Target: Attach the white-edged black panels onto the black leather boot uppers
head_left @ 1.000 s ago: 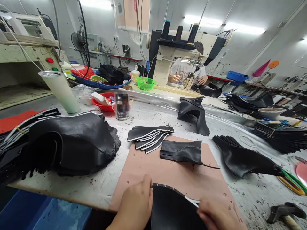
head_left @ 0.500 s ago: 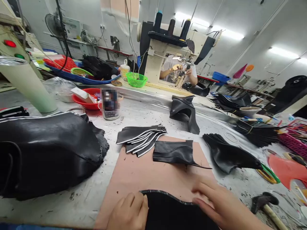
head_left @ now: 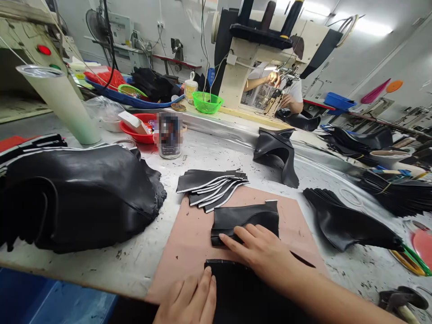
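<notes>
A black piece point(head_left: 249, 292) lies at the near edge of the pinkish board point(head_left: 189, 234). My left hand point(head_left: 191, 294) rests flat on its left edge, fingers extended and side by side. Beyond it, my right hand point(head_left: 256, 247) reaches over to a smaller black leather piece point(head_left: 243, 216), fingers spread, with the fingertips on its lower left part. Above the board's far left corner is a fanned stack of black strips with white edges point(head_left: 212, 184). My right forearm hides part of the near black piece.
A big pile of black leather point(head_left: 91, 193) fills the left. Right of the board lie more black pieces point(head_left: 344, 220) and a hammer point(head_left: 401, 301). A glass jar point(head_left: 169, 139), green basket point(head_left: 207, 104) and sewing machine point(head_left: 236, 67) stand behind; a person's hands point(head_left: 275, 80) work there.
My right hand has moved left and forward from the near piece onto the smaller leather piece. My left hand has flattened, its fingers now extended. The camera view has shifted.
</notes>
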`<state>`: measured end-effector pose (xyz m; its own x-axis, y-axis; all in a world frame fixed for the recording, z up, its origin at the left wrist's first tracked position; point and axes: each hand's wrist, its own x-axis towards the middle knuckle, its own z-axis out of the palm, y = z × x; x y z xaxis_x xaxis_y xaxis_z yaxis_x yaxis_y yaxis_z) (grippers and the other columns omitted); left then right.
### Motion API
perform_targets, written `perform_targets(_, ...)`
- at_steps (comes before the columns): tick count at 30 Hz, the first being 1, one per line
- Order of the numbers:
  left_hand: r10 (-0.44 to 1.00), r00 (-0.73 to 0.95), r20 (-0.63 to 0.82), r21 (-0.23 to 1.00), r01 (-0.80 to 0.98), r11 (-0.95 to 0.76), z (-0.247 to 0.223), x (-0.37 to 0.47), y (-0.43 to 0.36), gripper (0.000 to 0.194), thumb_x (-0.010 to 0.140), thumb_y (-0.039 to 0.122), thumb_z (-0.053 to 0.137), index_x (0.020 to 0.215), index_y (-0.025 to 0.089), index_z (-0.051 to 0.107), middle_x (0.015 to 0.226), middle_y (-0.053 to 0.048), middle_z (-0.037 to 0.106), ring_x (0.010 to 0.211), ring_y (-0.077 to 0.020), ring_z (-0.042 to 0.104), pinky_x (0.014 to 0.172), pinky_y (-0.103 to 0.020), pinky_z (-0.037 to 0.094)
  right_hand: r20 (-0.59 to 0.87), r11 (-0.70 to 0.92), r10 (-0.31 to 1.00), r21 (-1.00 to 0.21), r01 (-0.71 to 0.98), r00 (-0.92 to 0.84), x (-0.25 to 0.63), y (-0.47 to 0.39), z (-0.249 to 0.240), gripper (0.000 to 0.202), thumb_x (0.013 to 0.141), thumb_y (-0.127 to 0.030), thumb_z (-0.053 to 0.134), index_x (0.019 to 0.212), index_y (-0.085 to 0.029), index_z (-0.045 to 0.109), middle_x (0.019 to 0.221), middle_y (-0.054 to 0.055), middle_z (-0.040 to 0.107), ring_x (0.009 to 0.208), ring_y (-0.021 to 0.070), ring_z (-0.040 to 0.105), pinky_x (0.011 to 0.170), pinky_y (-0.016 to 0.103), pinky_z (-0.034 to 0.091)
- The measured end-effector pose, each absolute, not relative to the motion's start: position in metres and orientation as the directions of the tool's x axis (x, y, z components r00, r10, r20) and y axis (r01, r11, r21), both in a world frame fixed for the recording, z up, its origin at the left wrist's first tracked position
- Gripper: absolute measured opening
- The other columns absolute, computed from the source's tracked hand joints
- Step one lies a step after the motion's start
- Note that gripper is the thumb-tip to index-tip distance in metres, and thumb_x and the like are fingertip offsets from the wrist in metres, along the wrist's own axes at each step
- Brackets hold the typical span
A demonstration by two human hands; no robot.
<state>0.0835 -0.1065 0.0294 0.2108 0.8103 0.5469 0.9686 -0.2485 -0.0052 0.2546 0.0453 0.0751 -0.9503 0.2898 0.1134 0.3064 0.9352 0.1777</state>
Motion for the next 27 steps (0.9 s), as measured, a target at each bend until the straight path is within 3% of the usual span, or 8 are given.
perform_targets(7,0.831,0.254,0.494,-0.019,0.959,-0.282,0.028,0.086,-0.111,0.037,0.085,0.014,0.034,0.100,0.018,0.067,0.101,-0.003,0.070,0.084,-0.0173,0.053,0.076,-0.030,0.036,0.158,0.963,0.249,0.067,0.262,-0.956,0.252,0.028,0.081,0.038,0.082,-0.010,0.054,0.119,-0.015,0.055,0.096,0.006,0.063,0.072,0.0197,0.046,0.064,0.033,0.033)
perform_targets(22,0.839,0.273,0.471,-0.023,0.954,-0.297,0.031,0.087,-0.111,0.039,0.086,0.015,0.032,0.102,0.017,0.067,0.105,-0.004,0.069,0.092,-0.0178,0.054,0.081,-0.030,0.036,0.111,0.948,0.273,0.141,0.287,-0.956,0.242,0.017,0.085,0.033,0.077,-0.012,0.062,0.110,-0.012,0.060,0.081,0.004,0.061,0.068,0.0189,0.047,0.058,0.033,0.031)
perform_targets(27,0.851,0.267,0.452,-0.014,0.956,-0.292,0.030,0.087,-0.112,0.037,0.086,0.018,0.034,0.105,0.019,0.065,0.108,-0.002,0.069,0.097,-0.0175,0.053,0.084,-0.031,0.035,0.109,0.948,0.272,0.138,0.285,-0.956,0.242,0.017,0.083,0.032,0.079,-0.012,0.061,0.111,-0.011,0.059,0.085,0.005,0.063,0.072,0.0192,0.049,0.060,0.033,0.031)
